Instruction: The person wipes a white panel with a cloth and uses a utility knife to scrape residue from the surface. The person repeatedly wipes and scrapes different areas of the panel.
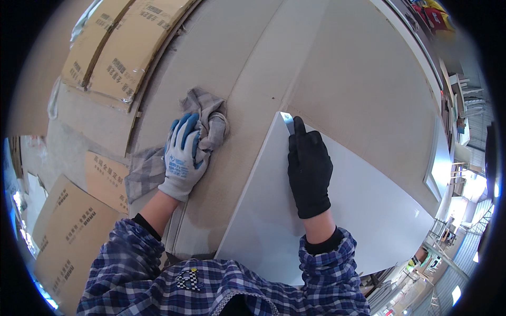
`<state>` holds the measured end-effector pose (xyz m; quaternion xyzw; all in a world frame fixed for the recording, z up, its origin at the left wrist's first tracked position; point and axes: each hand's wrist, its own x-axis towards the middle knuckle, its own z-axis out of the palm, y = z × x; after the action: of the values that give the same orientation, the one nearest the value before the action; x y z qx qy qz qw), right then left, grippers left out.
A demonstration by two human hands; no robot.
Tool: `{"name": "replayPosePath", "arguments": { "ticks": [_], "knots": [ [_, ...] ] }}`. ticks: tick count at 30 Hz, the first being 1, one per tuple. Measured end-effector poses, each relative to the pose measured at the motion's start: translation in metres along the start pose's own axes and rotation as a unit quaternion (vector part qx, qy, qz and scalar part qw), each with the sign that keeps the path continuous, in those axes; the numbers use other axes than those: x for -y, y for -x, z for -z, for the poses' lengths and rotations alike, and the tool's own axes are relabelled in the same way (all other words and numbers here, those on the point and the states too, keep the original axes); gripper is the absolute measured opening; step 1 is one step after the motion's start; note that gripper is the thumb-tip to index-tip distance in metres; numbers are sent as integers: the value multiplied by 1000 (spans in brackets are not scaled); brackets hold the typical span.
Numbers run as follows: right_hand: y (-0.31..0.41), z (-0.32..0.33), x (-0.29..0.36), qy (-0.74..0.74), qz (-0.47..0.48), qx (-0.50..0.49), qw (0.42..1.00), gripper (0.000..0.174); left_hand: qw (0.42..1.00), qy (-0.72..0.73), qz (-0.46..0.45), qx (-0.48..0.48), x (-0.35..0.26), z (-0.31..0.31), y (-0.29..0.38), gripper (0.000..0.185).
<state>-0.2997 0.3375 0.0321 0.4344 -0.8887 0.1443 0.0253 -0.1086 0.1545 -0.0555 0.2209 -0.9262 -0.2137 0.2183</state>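
My left hand (pixel 182 158), in a white glove with blue fingers, grips a bunched grey checked cloth (pixel 213 126) on the cardboard-covered work surface. One end of the cloth spreads out left of the wrist. My right hand (pixel 310 168), in a black glove, holds a flat metal scraper-like blade (pixel 287 119) at the far corner of a white panel (pixel 253 221). The index finger lies stretched along the blade; the handle is hidden under the hand. The panel lies flat in front of me and reaches to the right.
Wrapped brown cardboard packs (pixel 122 63) lie at the upper left. Printed cardboard sheets (pixel 75 233) are at the lower left. Another white panel (pixel 437 162) lies at the far right. Past the surface's right edge are stacked boards, and part of another person shows at the lower right.
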Motion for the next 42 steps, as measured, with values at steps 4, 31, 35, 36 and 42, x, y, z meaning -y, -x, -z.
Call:
{"name": "replayPosePath", "arguments": {
  "ticks": [4, 31, 35, 36, 42],
  "knots": [
    [3, 0, -1, 2, 10, 20, 1000, 67, 1000, -2, 7, -7, -3, 0, 3, 43],
    [15, 8, 15, -8, -21, 42, 999, 41, 1000, 6, 11, -11, -4, 3, 0, 43],
    [20, 7, 16, 4, 4, 9, 1000, 42, 1000, 18, 6, -18, -3, 1, 0, 41],
    [21, 7, 16, 2, 4, 17, 1000, 43, 1000, 15, 6, -20, -3, 1, 0, 42],
    [25, 10, 19, 2, -7, 19, 1000, 45, 1000, 3, 14, -11, -2, 0, 0, 45]
  ]
}}
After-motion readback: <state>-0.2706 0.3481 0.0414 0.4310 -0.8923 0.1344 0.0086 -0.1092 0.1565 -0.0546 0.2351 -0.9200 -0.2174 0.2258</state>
